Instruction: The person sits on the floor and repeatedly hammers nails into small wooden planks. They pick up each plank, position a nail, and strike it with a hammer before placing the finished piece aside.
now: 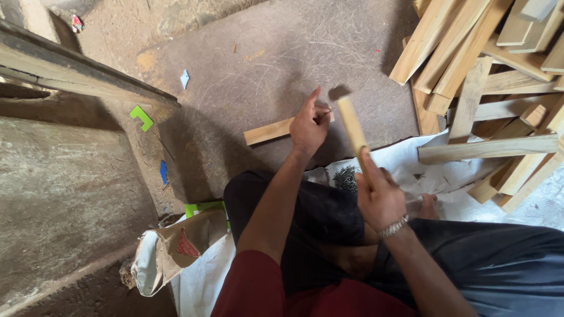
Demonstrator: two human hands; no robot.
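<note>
Here, middle of frame: left hand (309, 126) fingers pinch something small, likely nail, on wood strip (271, 130) lying crosswise on floor (247, 70). Right hand (379, 196) fingers wrapped round hammer (351, 120), head raised just right of pinch.

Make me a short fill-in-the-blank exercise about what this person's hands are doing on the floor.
1. The right hand grips a wooden-handled ____, raised.
2. The left hand rests on a short wooden ____ lying on the floor.
3. A heap of dark nails lies on the ____ sheet.
4. The paper bag lies toward the person's ____ side.

Missing words: hammer; strip; white; left
</note>
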